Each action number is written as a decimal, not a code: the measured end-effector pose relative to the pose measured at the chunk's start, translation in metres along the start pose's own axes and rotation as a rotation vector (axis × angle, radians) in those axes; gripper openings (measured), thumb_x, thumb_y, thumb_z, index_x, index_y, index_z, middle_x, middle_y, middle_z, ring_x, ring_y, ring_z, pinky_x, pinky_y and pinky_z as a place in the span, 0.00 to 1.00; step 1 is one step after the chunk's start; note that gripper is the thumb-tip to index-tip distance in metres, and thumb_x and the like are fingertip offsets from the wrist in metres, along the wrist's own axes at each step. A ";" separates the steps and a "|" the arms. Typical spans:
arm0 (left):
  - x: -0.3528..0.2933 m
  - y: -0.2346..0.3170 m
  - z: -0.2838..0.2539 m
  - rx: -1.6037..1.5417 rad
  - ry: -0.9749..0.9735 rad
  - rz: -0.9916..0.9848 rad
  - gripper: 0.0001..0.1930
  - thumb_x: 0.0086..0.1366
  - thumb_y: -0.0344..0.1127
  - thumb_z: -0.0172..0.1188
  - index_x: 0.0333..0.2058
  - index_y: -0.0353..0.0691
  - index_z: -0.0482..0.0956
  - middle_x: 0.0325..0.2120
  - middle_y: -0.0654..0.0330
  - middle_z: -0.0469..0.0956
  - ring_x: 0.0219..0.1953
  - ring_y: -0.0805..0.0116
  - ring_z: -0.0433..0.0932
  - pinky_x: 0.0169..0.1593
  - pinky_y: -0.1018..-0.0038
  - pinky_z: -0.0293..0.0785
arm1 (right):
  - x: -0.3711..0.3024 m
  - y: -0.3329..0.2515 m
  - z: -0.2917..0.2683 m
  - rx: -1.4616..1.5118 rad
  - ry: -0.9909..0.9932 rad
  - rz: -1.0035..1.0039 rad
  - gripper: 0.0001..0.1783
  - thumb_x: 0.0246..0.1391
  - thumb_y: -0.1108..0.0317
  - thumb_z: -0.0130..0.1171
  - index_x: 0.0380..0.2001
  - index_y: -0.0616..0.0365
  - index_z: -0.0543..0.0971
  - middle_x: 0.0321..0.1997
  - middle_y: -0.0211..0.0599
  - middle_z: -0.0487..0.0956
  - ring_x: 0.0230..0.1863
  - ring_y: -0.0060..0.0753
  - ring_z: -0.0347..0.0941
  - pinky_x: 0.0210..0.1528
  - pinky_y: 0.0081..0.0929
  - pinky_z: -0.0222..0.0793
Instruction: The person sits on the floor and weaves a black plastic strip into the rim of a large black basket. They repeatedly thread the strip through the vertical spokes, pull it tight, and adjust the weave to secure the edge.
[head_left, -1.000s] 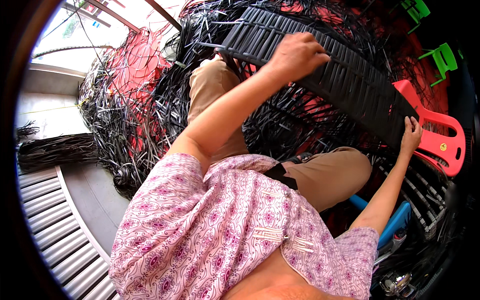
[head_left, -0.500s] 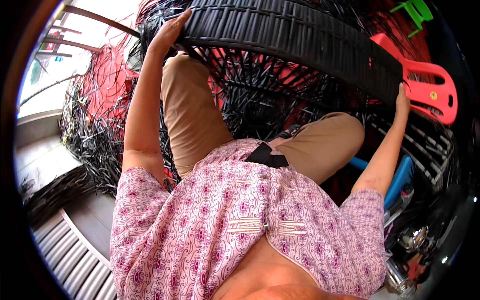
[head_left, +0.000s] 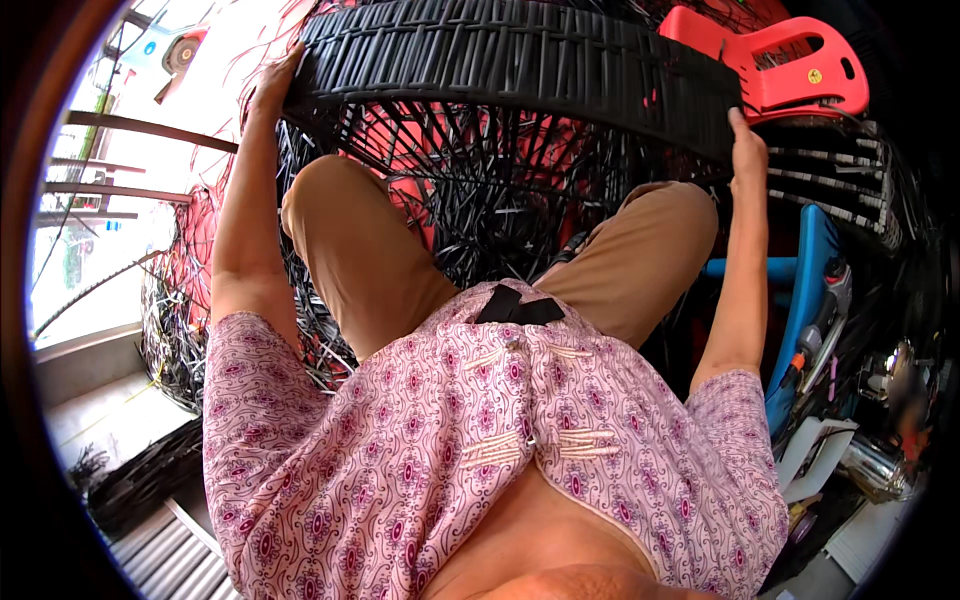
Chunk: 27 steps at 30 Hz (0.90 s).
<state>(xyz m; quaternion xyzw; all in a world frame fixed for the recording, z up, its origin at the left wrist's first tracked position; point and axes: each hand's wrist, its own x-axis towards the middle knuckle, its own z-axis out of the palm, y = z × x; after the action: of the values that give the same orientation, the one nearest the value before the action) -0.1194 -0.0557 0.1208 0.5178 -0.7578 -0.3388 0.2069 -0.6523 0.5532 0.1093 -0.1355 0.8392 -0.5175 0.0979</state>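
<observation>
A black woven band (head_left: 520, 60) is held between both hands. The left hand (head_left: 268, 92) is closed on its left end in a curled grip; the right hand (head_left: 748, 150) pinches its right end. A red chair (head_left: 780, 70) is seen just above the right grip.

The floor (head_left: 100, 425) shows at the lower left of my view. Black strip bundles (head_left: 140, 480) lie directly on it, with a ribbed metal sheet (head_left: 165, 555) at the bottom left edge.
</observation>
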 end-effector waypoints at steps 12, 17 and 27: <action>-0.062 -0.088 -0.002 0.561 0.183 0.532 0.36 0.73 0.66 0.41 0.57 0.39 0.77 0.54 0.40 0.77 0.59 0.41 0.74 0.60 0.54 0.67 | -0.146 -0.039 0.048 -0.451 0.236 -0.136 0.41 0.57 0.34 0.60 0.57 0.62 0.77 0.55 0.56 0.81 0.58 0.60 0.75 0.60 0.43 0.68; -0.093 -0.137 -0.017 0.217 0.251 0.285 0.32 0.74 0.60 0.45 0.60 0.38 0.75 0.57 0.39 0.75 0.59 0.40 0.73 0.62 0.59 0.67 | -0.180 -0.058 0.057 -0.155 0.209 -0.208 0.34 0.62 0.40 0.58 0.54 0.62 0.77 0.48 0.55 0.83 0.52 0.54 0.78 0.55 0.42 0.70; -0.082 -0.134 0.007 0.031 0.275 0.195 0.35 0.75 0.61 0.46 0.59 0.31 0.75 0.55 0.45 0.79 0.55 0.54 0.79 0.55 0.65 0.74 | -0.186 0.011 0.014 0.218 -0.046 -0.180 0.28 0.64 0.63 0.61 0.64 0.65 0.74 0.53 0.31 0.83 0.52 0.19 0.75 0.56 0.21 0.70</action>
<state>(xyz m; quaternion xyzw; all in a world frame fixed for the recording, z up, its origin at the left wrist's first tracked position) -0.0067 -0.0093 0.0222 0.4866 -0.7741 -0.2311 0.3324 -0.4738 0.6071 0.0974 -0.2109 0.7600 -0.6089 0.0846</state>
